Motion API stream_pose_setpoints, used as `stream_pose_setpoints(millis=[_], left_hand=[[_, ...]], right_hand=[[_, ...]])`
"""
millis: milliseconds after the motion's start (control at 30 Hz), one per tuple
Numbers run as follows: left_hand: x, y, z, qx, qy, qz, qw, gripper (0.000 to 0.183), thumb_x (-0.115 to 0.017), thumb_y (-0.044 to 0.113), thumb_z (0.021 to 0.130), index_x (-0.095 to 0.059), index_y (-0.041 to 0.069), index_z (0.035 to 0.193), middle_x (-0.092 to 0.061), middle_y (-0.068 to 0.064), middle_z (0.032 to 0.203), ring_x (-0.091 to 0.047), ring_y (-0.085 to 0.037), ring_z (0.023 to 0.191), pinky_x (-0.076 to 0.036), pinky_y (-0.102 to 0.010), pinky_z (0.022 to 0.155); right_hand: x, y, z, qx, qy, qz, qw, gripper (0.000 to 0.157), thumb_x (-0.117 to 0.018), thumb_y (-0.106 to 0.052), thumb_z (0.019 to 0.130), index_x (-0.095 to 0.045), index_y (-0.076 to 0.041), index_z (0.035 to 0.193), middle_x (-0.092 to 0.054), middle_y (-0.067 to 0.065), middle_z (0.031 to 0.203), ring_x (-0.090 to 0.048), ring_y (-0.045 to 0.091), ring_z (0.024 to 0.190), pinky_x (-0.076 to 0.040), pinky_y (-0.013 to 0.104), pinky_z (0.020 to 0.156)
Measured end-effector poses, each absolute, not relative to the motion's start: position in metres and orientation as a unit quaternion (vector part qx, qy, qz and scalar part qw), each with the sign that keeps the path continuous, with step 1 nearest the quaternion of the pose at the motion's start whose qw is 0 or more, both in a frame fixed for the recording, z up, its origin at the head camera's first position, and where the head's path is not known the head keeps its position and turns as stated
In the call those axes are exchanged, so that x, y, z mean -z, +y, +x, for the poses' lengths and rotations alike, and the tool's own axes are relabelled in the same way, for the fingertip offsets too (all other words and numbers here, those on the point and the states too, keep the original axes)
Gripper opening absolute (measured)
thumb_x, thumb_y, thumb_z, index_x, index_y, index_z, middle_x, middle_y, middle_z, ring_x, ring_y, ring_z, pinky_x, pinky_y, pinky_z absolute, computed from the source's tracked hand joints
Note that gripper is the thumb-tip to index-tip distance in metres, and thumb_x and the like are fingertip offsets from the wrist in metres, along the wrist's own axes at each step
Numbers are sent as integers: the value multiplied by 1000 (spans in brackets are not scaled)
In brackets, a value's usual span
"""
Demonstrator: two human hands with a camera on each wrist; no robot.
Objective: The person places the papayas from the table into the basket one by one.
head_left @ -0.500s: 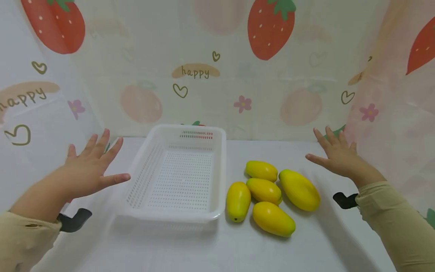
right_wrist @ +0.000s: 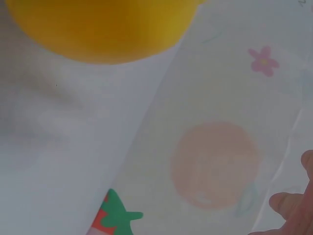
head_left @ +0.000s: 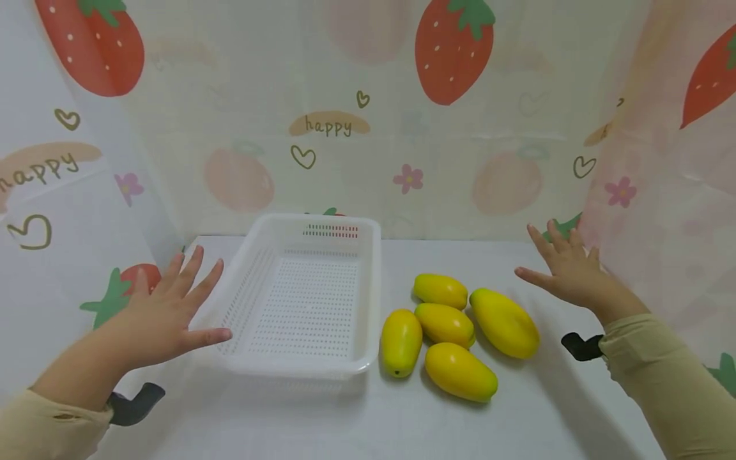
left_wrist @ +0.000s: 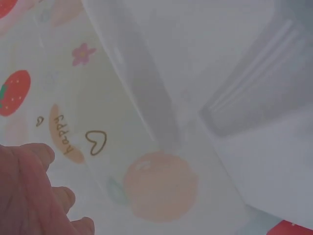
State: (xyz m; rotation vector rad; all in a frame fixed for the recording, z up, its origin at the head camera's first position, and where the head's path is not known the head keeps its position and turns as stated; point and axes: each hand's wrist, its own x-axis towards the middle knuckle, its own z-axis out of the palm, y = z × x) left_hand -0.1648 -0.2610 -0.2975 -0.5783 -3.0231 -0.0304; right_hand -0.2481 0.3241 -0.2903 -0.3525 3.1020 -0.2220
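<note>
My left hand, fingers straight and spread, is raised beside the left side of a white plastic basket. The thumb overlaps the basket's left rim in the head view. Over at the right, my right hand is also spread and holds nothing. Nearest to it lies a large yellow mango, which also fills the top of the right wrist view. Several more mangoes lie between that one and the basket: a back one, a middle one, a greenish left one and a front one.
A white cloth covers the table. Behind it hangs a backdrop printed with fruit, hearts and flowers, and similar sheets stand at the left and right. A black strap end sticks out at the left cuff, another at the right cuff.
My left hand has come down and slightly to the right, toward the basket's side. My right hand stays nearly in place. Basket and mangoes lie as before; the head view has shifted a little.
</note>
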Motion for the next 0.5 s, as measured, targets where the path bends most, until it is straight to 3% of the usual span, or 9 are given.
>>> stream_pose_setpoints(millis=[233,500], left_hand=[[315,-252,-158,15,-981,-190,26,101,-44,73,77,3,18,148,19,-13,151,15,-41,135,24,-66,90],[327,-248,-158,26,-980,-194,24,101,-42,75,76,2,19,148,20,-10,151,18,-36,136,25,-63,92]], right_hand=[[295,327,-250,71,991,-111,5,92,-41,-64,85,12,-21,146,21,22,147,15,55,128,7,77,88],[302,329,-251,78,991,-108,5,92,-41,-65,85,12,-21,146,23,20,147,20,53,128,9,77,87]])
